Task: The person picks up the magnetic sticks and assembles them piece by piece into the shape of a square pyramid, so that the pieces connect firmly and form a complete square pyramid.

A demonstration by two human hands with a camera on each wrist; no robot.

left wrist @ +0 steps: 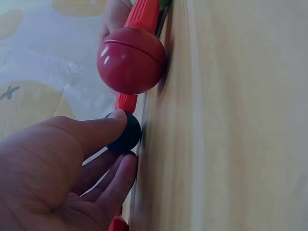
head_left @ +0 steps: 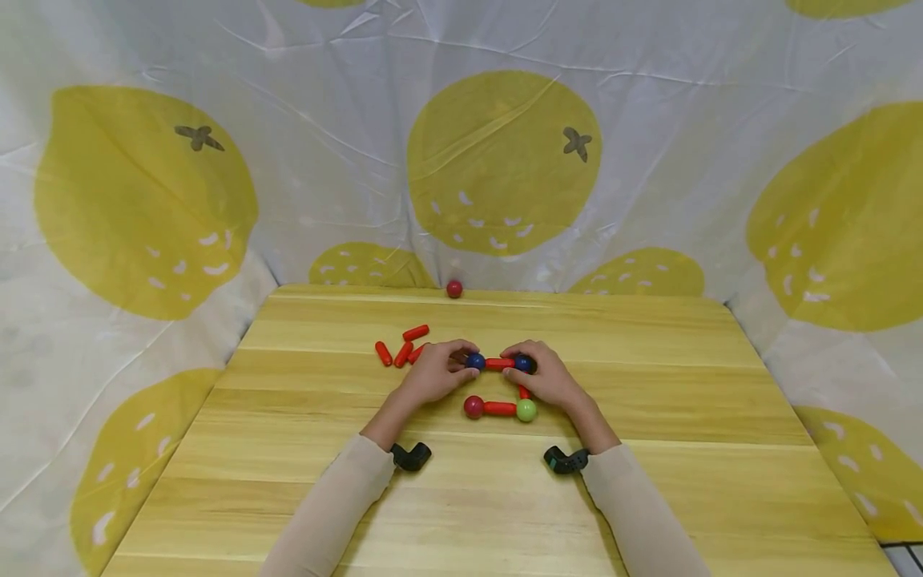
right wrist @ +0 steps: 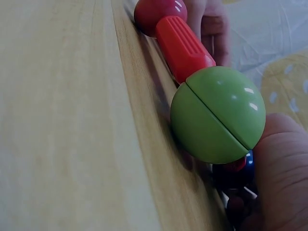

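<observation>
Left hand [head_left: 435, 374]: thumb and fingertips pinching left blue ball [head_left: 475, 362]. Right hand [head_left: 550, 378]: thumb and fingers gripping right blue ball [head_left: 522, 364]; exact contact partly hidden. Between both sets of fingers: red stick [head_left: 499, 364] bridging the balls. Nearer the body than the right fingers: side stick [head_left: 524, 392], then green ball [head_left: 526, 410]; front stick [head_left: 501, 409] runs left from it to red ball [head_left: 473, 407]. Just beyond left fingers: loose sticks [head_left: 416, 332]. Farthest out: spare ball [head_left: 454, 288], table's [head_left: 649, 336] far edge. Step in hand looks like seating the left blue ball. Next move probably calls for steady inward pressure, both grips kept level.
</observation>
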